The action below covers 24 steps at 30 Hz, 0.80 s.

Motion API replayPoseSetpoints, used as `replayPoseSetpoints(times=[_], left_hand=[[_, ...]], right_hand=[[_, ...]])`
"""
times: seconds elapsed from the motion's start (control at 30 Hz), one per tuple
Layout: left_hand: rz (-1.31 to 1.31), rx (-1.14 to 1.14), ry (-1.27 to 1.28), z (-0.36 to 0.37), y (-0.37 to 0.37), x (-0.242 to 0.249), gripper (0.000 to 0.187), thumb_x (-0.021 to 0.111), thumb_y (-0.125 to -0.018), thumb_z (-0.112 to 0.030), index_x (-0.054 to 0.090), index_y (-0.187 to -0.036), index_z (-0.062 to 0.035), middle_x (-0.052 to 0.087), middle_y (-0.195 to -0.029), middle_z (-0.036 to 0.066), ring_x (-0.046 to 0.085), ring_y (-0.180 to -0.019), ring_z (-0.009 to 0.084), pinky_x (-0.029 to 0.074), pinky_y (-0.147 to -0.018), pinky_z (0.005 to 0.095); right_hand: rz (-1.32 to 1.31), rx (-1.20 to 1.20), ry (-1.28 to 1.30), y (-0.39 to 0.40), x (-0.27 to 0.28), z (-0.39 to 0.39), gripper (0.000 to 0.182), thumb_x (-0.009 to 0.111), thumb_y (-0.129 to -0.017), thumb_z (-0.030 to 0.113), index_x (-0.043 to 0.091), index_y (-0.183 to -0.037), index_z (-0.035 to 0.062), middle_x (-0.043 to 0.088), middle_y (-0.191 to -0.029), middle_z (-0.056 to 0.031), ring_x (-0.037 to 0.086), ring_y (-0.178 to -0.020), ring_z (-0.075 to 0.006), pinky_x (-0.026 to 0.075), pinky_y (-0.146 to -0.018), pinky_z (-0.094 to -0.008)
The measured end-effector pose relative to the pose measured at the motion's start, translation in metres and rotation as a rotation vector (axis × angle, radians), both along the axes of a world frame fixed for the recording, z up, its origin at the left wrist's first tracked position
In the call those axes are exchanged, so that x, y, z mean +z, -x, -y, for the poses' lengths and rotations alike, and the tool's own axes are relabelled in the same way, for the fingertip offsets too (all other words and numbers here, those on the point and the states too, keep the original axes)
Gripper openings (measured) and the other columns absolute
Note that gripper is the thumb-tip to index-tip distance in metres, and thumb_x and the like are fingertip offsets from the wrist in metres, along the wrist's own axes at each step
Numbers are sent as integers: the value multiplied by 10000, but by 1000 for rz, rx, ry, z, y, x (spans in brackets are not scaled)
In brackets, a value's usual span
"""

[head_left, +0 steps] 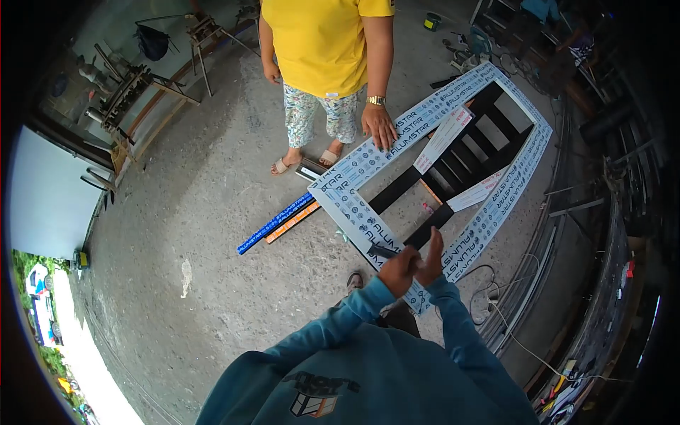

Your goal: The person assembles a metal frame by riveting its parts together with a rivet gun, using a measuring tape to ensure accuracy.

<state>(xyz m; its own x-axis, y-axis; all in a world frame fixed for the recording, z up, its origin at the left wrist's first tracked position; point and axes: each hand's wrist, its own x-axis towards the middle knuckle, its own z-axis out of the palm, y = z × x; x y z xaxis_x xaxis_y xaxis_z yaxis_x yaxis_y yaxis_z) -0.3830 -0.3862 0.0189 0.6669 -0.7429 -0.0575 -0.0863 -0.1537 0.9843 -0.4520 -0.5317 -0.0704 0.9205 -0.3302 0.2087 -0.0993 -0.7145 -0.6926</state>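
My left hand (399,272) is closed around a small dark object (383,251), too small to name, over the near corner of a large frame (368,225) wrapped in white printed film. Close beside it, my right hand (431,261) is raised with its fingers stretched up, apart from the frame's far side. Black slats (464,159) run across inside the frame. A person in a yellow shirt (319,46) stands opposite, one hand (379,126) resting on the frame's far edge.
Blue and orange wrapped bars (276,221) lie under the frame's left end. A cable (496,301) and long metal profiles (528,283) are at the right. Metal stands (142,99) are at the upper left. Tools (563,386) lie at the lower right.
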Motion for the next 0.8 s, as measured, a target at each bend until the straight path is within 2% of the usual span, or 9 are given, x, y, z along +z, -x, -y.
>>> replayPoseSetpoints(times=[0.1,0.17,0.27,0.37,0.47,0.57,0.67,0.77,0.8], left_hand=[[335,322,-267,27,53,21,119,513,-818,-94,459,-905,-34,516,-918,146,570,-859,241,440,-642,300],[-170,204,153,16,17,-4,178,488,-858,-178,453,-947,-28,516,-902,109,563,-808,168,449,-613,254],[-177,411,103,-14,-52,-39,182,503,-844,-158,499,-991,-51,573,-811,113,574,-737,207,462,-617,324],[494,218,-180,-51,-92,-114,208,568,-757,-84,588,-963,-103,598,-923,132,553,-849,312,454,-727,395],[963,-43,-267,-61,-76,-138,342,653,-648,-101,605,-984,-145,538,-1097,41,445,-1053,276,354,-896,405],[998,-206,-128,-46,-54,-145,336,674,-621,-119,624,-953,-127,542,-1079,40,462,-1039,255,380,-854,405],[1012,-250,26,-29,-52,-158,300,674,-608,-123,631,-904,-122,550,-1049,43,479,-1008,246,390,-827,397],[1111,-226,72,-26,-67,-159,126,648,-619,-105,595,-732,-87,551,-1027,73,499,-972,238,388,-827,378],[1153,-248,93,-25,-72,-161,121,638,-630,-104,592,-741,-89,552,-1023,73,503,-970,236,384,-832,381]], right_hand=[[-127,220,-273,8,-66,-44,640,613,-746,167,268,-1256,-8,322,-1243,-218,336,-1168,-288,369,-873,-377],[-369,-79,-496,-10,-26,-52,349,533,-802,147,402,-1074,-29,496,-921,-151,494,-816,-214,441,-694,-324],[-286,-216,-1042,6,32,-54,218,491,-834,193,523,-900,-12,605,-703,-132,589,-556,-195,467,-435,-292],[-221,-73,-581,62,103,-28,156,384,-864,55,505,-850,-41,585,-734,-127,582,-574,-188,489,-496,-296],[-97,-224,-796,122,124,7,114,386,-822,-37,498,-841,-25,525,-748,-92,588,-630,-201,504,-551,-306],[-126,-402,-1095,149,145,16,158,352,-804,-60,499,-850,-27,525,-778,-87,580,-594,-172,476,-456,-267],[-189,-622,-611,165,201,4,201,325,-794,-58,515,-843,-12,523,-778,-58,538,-495,-117,382,-349,-217],[579,-738,-378,233,267,50,167,373,-822,92,529,-857,43,528,-646,-36,452,-435,-67,324,-351,-165],[446,-701,-183,247,290,55,179,372,-822,70,527,-899,24,531,-644,-45,471,-469,-78,361,-421,-192]])
